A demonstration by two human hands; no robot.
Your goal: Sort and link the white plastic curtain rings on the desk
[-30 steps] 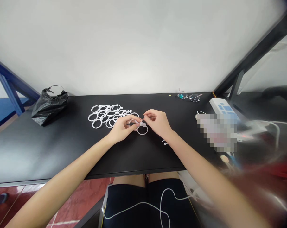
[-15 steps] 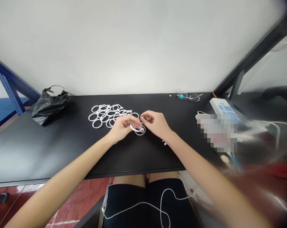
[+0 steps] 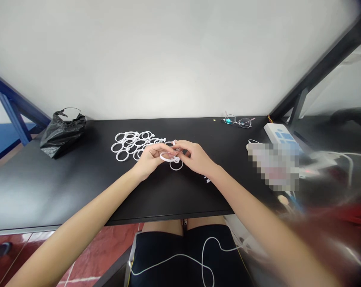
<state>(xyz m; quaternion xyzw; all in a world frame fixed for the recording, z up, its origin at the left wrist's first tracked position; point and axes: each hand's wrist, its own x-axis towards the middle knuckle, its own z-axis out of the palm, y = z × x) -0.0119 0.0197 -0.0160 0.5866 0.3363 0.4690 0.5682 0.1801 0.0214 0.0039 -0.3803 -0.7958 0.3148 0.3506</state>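
My left hand (image 3: 153,158) is closed on a white ring (image 3: 166,159) above the black table. My right hand (image 3: 196,157) meets it from the right, its thumb and fingers pinched near the ring's small end loop; what they hold is too small to make out. Another thin white ring (image 3: 176,164) shows just below my fingertips. Behind my left hand lies a pile of several white rings (image 3: 122,155), partly hidden by that hand. Small white pieces (image 3: 207,179) lie beside my right wrist.
A black plastic bag (image 3: 62,133) stands at the back left of the table (image 3: 87,191). Eyeglasses (image 3: 237,121) lie at the back right. Further right are a white and blue box (image 3: 280,134), a blurred-out item and clear plastic. A white cable (image 3: 180,255) crosses my lap.
My right hand has moved slightly left, and its fingertips now meet those of my left hand. The held ring has shifted a little left and up.
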